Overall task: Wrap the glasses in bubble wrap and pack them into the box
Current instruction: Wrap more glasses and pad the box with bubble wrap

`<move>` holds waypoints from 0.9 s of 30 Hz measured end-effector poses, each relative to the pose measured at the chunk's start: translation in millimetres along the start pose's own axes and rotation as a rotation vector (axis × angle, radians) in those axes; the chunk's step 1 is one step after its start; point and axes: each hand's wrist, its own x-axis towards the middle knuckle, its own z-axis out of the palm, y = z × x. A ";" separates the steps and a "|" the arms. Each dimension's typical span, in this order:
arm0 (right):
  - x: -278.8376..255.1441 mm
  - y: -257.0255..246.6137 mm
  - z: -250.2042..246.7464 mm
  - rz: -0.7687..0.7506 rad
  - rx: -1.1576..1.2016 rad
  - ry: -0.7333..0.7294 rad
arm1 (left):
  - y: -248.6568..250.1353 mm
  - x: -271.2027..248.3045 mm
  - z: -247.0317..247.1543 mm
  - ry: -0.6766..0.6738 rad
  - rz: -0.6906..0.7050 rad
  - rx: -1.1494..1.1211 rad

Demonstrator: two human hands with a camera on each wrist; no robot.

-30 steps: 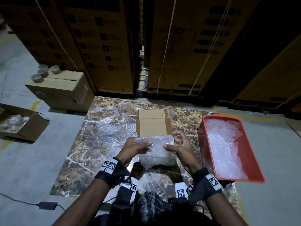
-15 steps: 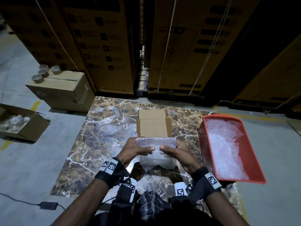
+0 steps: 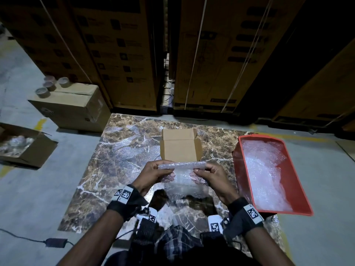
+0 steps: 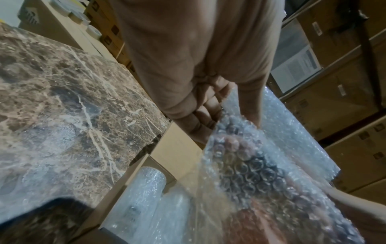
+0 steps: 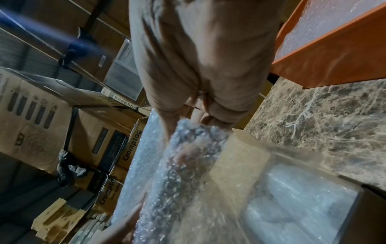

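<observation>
Both hands hold a bubble wrap bundle (image 3: 181,166) just in front of the small open cardboard box (image 3: 180,150) on the marble slab (image 3: 124,150). My left hand (image 3: 165,170) pinches the rolled top edge at its left end. At the right end my right hand (image 3: 197,170) pinches it. The rest of the sheet hangs below the hands. No glass can be made out inside the wrap. In the left wrist view the wrap (image 4: 240,156) hangs over the box (image 4: 177,145), where wrapped rolls (image 4: 146,184) lie. The right wrist view shows the wrap (image 5: 188,156) and the box (image 5: 250,156).
A red tray (image 3: 299,189) of loose bubble wrap sits on the slab's right. On the floor at the left are a closed carton (image 3: 71,106) with tape rolls (image 3: 50,87) and an open carton (image 3: 38,150). Tall stacked cartons (image 3: 134,54) stand behind. A power adapter (image 3: 55,241) lies near left.
The hands have rolled the top of the wrap into a tight tube and lifted it nearer the box. The right hand's fingers have closed onto the roll's end.
</observation>
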 end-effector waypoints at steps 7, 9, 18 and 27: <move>-7.0 -8.4 4.0 0.041 0.125 -0.040 | -2.2 2.4 -3.4 -0.031 0.013 -0.100; -4.6 -9.0 4.6 0.074 0.197 -0.021 | -1.5 3.2 -2.0 -0.038 0.005 -0.116; -0.4 -10.7 2.7 0.073 0.217 0.023 | 2.7 -0.4 2.7 -0.068 0.034 -0.150; -0.6 1.3 4.5 -0.098 0.025 0.079 | -0.9 -0.7 18.2 0.062 0.080 -0.018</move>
